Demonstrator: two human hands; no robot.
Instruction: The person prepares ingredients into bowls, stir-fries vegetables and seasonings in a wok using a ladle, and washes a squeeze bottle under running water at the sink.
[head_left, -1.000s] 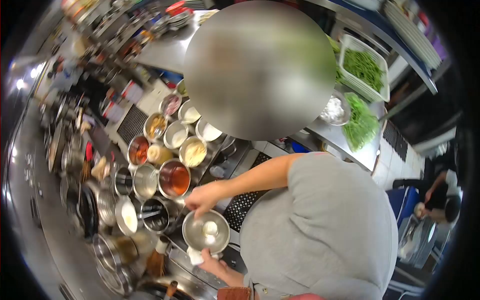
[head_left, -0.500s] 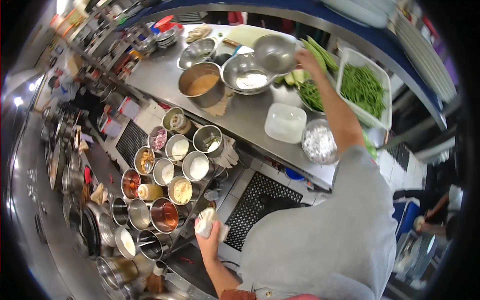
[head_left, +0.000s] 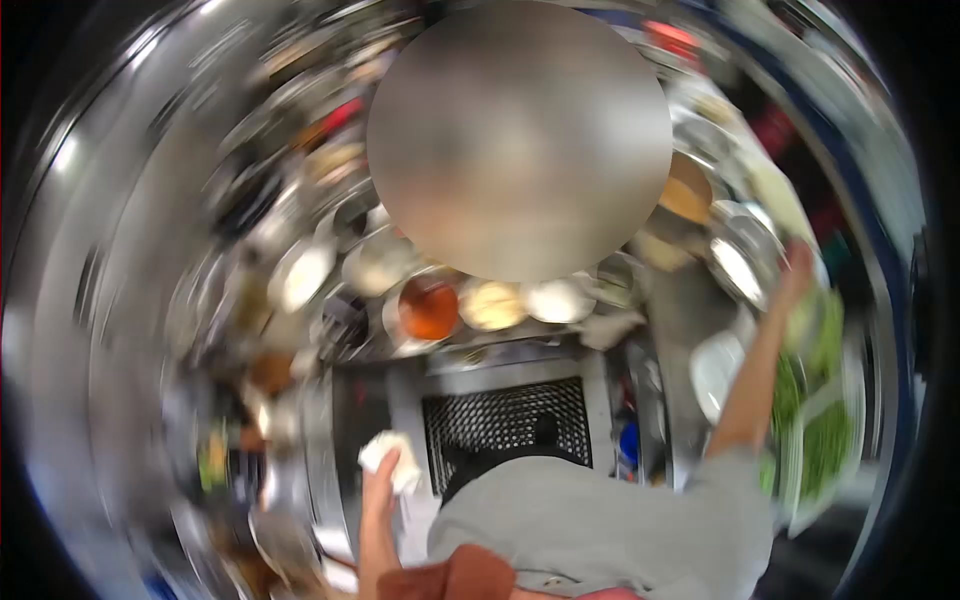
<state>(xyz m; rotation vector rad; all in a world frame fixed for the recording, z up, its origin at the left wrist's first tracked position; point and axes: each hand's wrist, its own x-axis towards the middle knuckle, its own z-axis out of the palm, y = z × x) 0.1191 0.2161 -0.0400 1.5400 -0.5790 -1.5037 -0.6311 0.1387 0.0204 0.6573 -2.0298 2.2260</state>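
The left grip [head_left: 380, 478] is closed on a cloth [head_left: 397, 460]; whether the right grip [head_left: 796, 268], beside the bowl [head_left: 738, 262], is opened or filled cannot be told.

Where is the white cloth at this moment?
In the head view's lower left, the white cloth is held in the person's left hand, just left of the black perforated floor mat.

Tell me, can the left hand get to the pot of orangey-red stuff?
Probably yes: the pot looks close, and nothing seems to stand between it and the left hand, though that hand holds a white cloth.
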